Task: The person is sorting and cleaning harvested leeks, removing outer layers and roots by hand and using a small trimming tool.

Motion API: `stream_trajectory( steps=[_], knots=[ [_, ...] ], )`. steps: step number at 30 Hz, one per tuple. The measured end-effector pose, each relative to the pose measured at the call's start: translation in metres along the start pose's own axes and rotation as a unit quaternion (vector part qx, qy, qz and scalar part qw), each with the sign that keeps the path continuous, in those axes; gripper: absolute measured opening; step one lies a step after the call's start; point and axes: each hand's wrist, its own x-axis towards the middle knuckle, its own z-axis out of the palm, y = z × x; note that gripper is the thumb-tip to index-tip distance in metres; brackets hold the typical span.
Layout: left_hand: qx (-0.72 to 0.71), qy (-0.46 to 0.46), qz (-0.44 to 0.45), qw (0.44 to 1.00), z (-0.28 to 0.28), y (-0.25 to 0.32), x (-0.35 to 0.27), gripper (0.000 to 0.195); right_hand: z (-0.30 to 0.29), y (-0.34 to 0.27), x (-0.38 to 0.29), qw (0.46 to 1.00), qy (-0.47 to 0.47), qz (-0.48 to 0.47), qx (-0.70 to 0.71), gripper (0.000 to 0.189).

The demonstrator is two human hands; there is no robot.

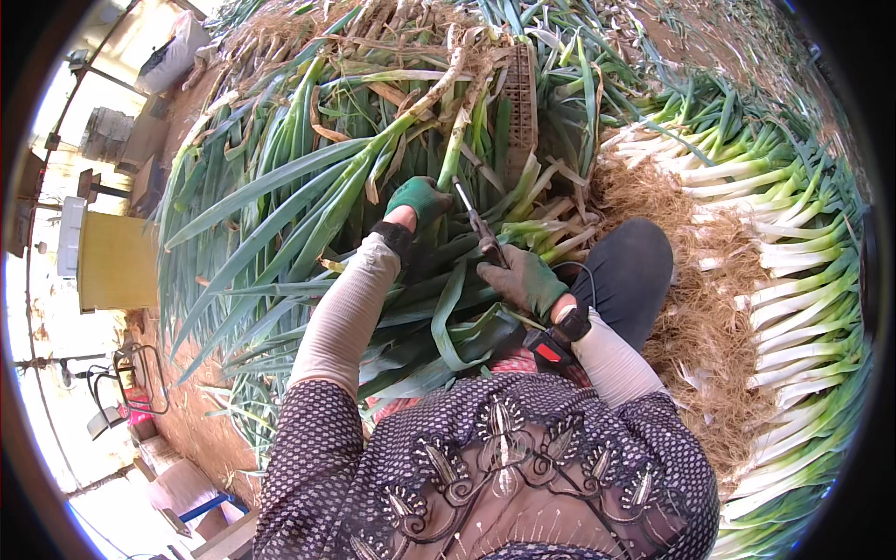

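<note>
My left hand, in a green work glove, grips a leek by its stalk. The leek's root end points away from me, and its leaves run under my forearm. In my right hand, gloved in green with soiled fingers, is a slim tool with a thin metal nozzle, apparently an air blow gun. Its tip is close beside the leek stalk; whether they touch I cannot tell. A thin hose curves near my right wrist. Long loose green leaves spread over my lap.
A large heap of unpeeled leeks fills the left and front. Behind my hands stands a plastic crate. On the right, cleaned white leeks lie in a curved row beside root fibres. A yellow box stands far left.
</note>
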Motion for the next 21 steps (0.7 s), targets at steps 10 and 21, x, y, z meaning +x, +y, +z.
stream_trajectory(
  steps=[10, 21],
  knots=[
    [-0.061, -0.034, 0.014, 0.997, 0.012, -0.015, 0.007, 0.044, -0.009, 0.004, 0.036, 0.999, 0.030, 0.028, -0.015, 0.057],
    [-0.093, -0.041, 0.032, 0.994, 0.021, -0.023, 0.008, 0.047, -0.072, -0.033, 0.158, 0.986, 0.131, 0.066, -0.082, 0.044]
  ],
)
